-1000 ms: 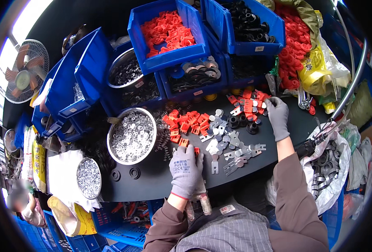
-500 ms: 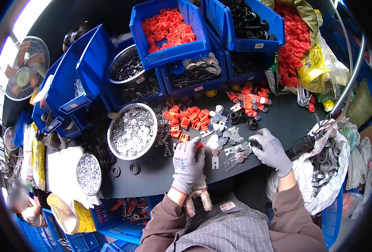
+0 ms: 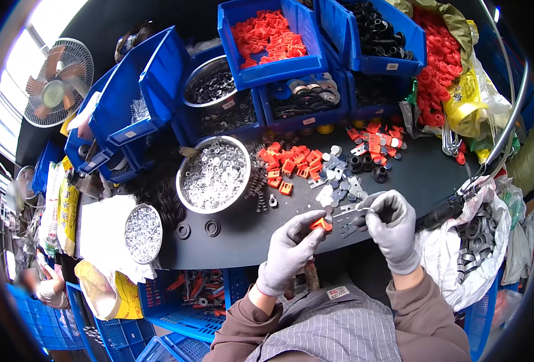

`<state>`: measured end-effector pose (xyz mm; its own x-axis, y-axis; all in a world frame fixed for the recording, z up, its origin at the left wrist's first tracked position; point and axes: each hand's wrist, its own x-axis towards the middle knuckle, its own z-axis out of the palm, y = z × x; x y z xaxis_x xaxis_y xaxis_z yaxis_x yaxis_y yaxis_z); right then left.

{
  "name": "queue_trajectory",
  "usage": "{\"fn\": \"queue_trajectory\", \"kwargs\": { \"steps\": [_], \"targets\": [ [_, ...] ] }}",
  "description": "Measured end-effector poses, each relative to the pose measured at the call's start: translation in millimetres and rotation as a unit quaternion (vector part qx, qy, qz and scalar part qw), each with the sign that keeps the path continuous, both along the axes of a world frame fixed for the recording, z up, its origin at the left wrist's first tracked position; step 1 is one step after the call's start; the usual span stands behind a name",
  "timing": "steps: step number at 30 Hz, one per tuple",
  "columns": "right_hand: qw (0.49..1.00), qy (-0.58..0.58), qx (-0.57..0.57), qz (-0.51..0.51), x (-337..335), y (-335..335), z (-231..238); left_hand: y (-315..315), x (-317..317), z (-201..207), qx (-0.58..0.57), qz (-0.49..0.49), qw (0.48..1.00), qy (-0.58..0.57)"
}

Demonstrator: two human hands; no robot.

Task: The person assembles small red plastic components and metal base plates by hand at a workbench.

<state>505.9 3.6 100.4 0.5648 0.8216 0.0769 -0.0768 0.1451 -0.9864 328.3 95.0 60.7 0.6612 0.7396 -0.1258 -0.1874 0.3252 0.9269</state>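
My left hand [image 3: 288, 256], in a grey-white glove, pinches a small red plastic part [image 3: 321, 225] between thumb and fingers. A flat metal plate with a rounded end [image 3: 328, 211] shows right behind that part; whether the two touch I cannot tell. My right hand [image 3: 395, 232], gloved too, is closed with thumb and fingertips together; what they hold, if anything, is hidden. Beside its fingertips lie forked metal plates [image 3: 349, 221]. Farther back are a heap of flat metal pieces [image 3: 339, 181], orange-red plastic clips [image 3: 292, 161] and several black caps [image 3: 380, 174].
A steel bowl of small metal rings [image 3: 214, 175] stands left of centre, with black washers [image 3: 212, 227] before it. Blue bins [image 3: 279, 69] line the back. A white sack of dark rings [image 3: 427, 247] sits at right. Below the table edge is a blue crate [image 3: 188, 326].
The whole view has shifted. My left hand has turned, so the red part now shows at its fingertips. My right hand has turned too, its fingers drawn into a pinch.
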Motion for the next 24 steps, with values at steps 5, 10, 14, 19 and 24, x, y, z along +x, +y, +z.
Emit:
{"fn": "queue_trajectory", "kwargs": {
  "steps": [5, 10, 14, 19, 24],
  "targets": [
    [0.999, 0.017, 0.020, 0.038, -8, 1, -8, -3, -1, 10, -0.033, 0.014, 0.999, 0.006],
    [0.989, -0.098, 0.042, 0.099, 4, -8, -21, -5, -1, 14, -0.005, 0.028, 0.998, 0.051],
    [0.983, -0.125, -0.036, 0.126, 13, -18, -3, -3, -8, 27, 0.178, -0.052, 0.966, 0.179],
    [0.980, 0.069, -0.092, 0.165, 28, -20, -15, 3, 4, 34, 0.147, -0.131, 0.975, 0.103],
    [0.987, -0.004, -0.100, 0.126, 40, 5, -36, 27, 23, 9, 0.224, -0.106, 0.960, 0.132]
  ]
}}
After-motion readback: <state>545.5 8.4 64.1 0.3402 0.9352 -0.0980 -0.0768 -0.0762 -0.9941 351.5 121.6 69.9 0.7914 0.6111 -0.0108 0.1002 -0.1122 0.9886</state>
